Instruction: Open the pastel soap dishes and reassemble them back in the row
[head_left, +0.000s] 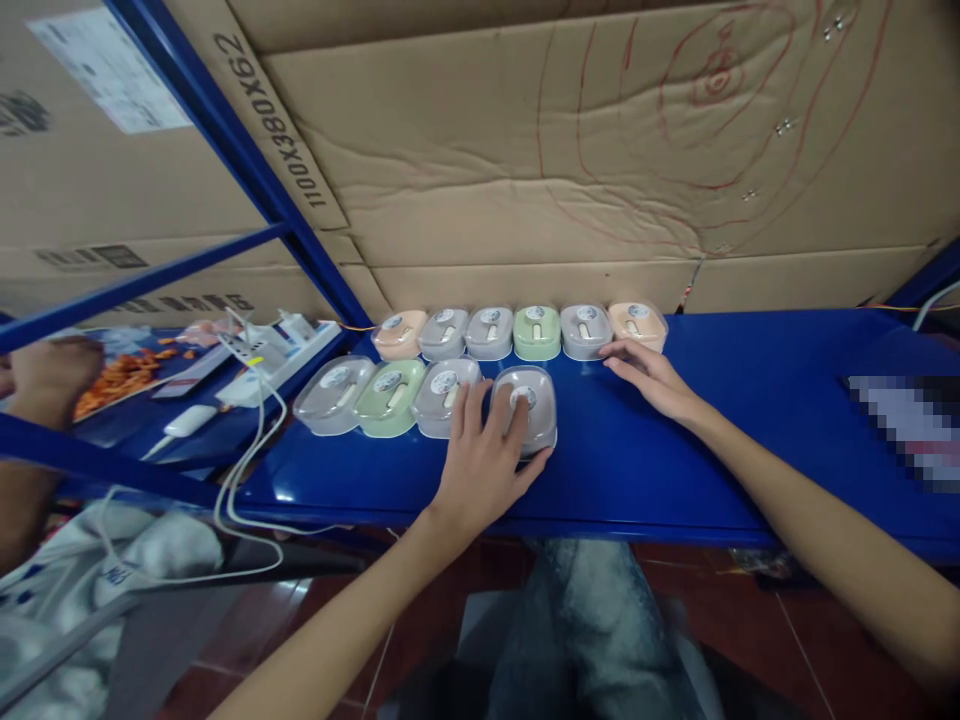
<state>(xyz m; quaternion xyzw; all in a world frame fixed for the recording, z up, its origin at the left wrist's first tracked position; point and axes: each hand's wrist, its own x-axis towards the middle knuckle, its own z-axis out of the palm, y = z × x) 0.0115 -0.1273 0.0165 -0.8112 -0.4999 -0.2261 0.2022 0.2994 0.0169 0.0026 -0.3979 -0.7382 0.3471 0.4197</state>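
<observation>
Left forearm [349, 620] foremost; grey box [541, 402] sat beneath left hand's [484, 460] spread fingers, seemingly steadied; peach box [643, 320] beyond right hand's [654, 380] parted fingers.

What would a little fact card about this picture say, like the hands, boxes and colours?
Back row: six boxes, left to right peach, gray, gray, green, gray, peach
Front row: four boxes, gray, green, gray, gray
Left hand: on the front row's rightmost gray box
Right hand: near the back row's rightmost peach box, touch unclear
Surface: blue tabletop
Behind: cardboard
Far left: another person's hand
</observation>
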